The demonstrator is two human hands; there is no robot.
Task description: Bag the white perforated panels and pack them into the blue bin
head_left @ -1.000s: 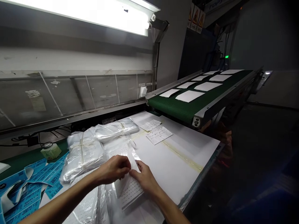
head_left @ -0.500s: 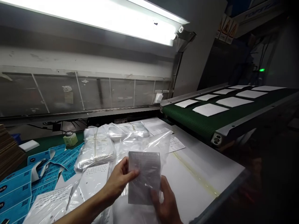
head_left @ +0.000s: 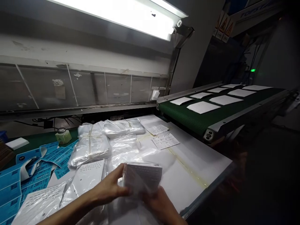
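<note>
A stack of pale printed cards (head_left: 143,176) in a clear plastic bag is held up over the front of the table, its top edge tilted toward me. My left hand (head_left: 114,187) grips its left side, thumb in front. My right hand (head_left: 158,203) is closed on the lower right, its fingertips blurred and partly hidden behind the stack. Left of my hands lie bagged white cards (head_left: 90,172) with rows of dashes. Behind them are a tied bundle of clear plastic bags (head_left: 93,145) and another bundle (head_left: 124,127).
Blue printed label sheets (head_left: 35,175) and a small jar (head_left: 63,136) are at the left. Two printed slips (head_left: 165,141) lie on the white board (head_left: 199,162). A green conveyor belt (head_left: 182,116) carries several white cards at the right; a lamp (head_left: 122,15) hangs above.
The bagged stack has tipped, its top edge now facing me, and the loose bag end no longer stands up behind it. My right hand has moved lower and inward. The view has shifted slightly.
</note>
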